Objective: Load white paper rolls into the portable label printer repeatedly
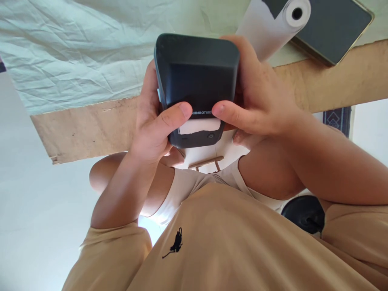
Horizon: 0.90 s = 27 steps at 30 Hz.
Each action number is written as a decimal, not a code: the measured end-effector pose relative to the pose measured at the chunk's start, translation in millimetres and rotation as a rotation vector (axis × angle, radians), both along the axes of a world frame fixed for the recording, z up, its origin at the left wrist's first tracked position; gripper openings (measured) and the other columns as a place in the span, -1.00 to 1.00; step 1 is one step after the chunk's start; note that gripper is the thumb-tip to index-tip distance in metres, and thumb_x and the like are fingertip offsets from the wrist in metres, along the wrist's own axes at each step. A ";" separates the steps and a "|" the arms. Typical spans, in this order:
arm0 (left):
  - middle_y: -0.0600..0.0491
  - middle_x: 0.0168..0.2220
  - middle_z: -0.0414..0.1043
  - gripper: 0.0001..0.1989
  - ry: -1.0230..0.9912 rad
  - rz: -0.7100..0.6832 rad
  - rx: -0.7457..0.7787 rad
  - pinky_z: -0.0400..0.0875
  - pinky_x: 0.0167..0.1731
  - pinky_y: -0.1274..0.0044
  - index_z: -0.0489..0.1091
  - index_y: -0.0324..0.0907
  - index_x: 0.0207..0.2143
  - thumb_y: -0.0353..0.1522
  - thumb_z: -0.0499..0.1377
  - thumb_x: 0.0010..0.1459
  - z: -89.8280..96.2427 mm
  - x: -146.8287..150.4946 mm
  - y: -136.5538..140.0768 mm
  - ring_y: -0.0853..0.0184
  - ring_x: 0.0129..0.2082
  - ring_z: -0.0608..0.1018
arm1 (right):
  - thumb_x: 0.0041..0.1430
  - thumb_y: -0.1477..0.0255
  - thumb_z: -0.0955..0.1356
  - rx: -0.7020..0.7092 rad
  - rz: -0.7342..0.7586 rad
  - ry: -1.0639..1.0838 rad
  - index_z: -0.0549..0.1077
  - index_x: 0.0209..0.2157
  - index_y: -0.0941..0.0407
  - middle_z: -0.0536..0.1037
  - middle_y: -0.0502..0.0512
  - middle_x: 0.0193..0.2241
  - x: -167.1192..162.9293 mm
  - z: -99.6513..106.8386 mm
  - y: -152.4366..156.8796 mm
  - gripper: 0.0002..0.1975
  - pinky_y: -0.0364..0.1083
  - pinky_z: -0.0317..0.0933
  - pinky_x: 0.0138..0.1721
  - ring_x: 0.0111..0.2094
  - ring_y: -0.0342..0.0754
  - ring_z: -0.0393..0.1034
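A dark portable label printer (pixel 198 85) marked "NIIMBOT" is held up in front of me, over the near edge of the table. White paper (pixel 200 126) with a ragged edge shows at its slot, beside a round power button. My left hand (pixel 156 121) grips the printer's left side, thumb on the front near the lettering. From the other side my right hand (pixel 257 93) grips it too, its thumb tip at the right end of the lettering. The remaining fingers of both hands are mostly hidden behind the printer.
Behind the printer, a pale green cloth (pixel 75 52) covers the wooden table (pixel 87 131). A roll of white paper (pixel 269 30) lies at the back right, next to a dark flat device with a gold-coloured edge (pixel 336 28). A black round object (pixel 303 212) is low on the right.
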State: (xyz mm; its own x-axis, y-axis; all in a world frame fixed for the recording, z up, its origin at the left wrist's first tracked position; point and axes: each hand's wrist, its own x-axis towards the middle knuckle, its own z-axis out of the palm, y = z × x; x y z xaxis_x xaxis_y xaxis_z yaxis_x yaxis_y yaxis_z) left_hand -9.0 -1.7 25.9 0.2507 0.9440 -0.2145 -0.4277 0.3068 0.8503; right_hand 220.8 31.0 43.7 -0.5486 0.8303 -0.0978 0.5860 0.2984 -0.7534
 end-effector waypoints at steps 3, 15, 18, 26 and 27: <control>0.17 -0.28 0.54 -0.27 -0.042 -0.072 0.023 0.24 -0.78 0.39 0.52 0.14 0.11 -0.09 0.76 -0.03 -2.9 -1.2 0.3 0.36 -0.65 0.44 | 0.28 -0.66 0.00 0.054 0.017 -0.016 0.12 0.58 0.26 0.60 0.03 -0.24 0.2 -1.9 -1.4 0.38 -0.10 0.24 -0.13 -0.22 -0.15 0.52; 0.17 -0.23 0.69 -0.32 -0.018 0.066 0.004 0.56 -0.35 0.30 0.72 0.12 -0.11 -0.11 0.85 -0.31 1.5 3.2 3.0 0.16 -0.22 0.67 | 0.38 -0.51 0.17 0.188 -0.030 -0.176 0.26 0.52 0.23 0.65 0.10 -0.12 0.8 -8.8 8.0 0.18 -0.05 0.37 -0.08 -0.13 -0.05 0.60; 0.13 -0.18 0.75 -0.27 -0.005 0.060 -0.001 0.66 -0.18 0.28 0.71 0.08 -0.08 -0.11 0.86 -0.33 1.4 3.8 4.0 0.01 0.06 0.78 | 0.38 -0.46 0.22 0.163 -0.032 -0.205 0.24 0.54 0.28 0.65 0.10 -0.16 -1.8 -8.6 7.9 0.18 -0.04 0.33 -0.08 -0.13 -0.03 0.61; 0.13 -0.18 0.78 -0.25 0.002 0.043 -0.003 0.70 -0.12 0.33 0.70 -0.01 -0.05 -0.13 0.85 -0.30 1.7 0.0 5.3 -0.07 0.27 0.77 | 0.36 -0.47 0.32 0.114 -0.055 -0.206 0.25 0.50 0.31 0.68 0.14 -0.16 -4.9 -8.6 9.7 0.20 -0.04 0.25 -0.14 -0.17 -0.05 0.55; 0.13 -0.16 0.79 -0.26 -0.007 0.042 0.003 0.74 -0.06 0.31 0.69 0.01 -0.04 -0.14 0.85 -0.28 1.7 -0.2 5.1 -0.08 0.31 0.76 | 0.37 -0.47 0.29 0.109 -0.050 -0.173 0.24 0.51 0.31 0.68 0.13 -0.15 -4.4 -9.2 9.1 0.20 -0.05 0.26 -0.14 -0.18 -0.06 0.55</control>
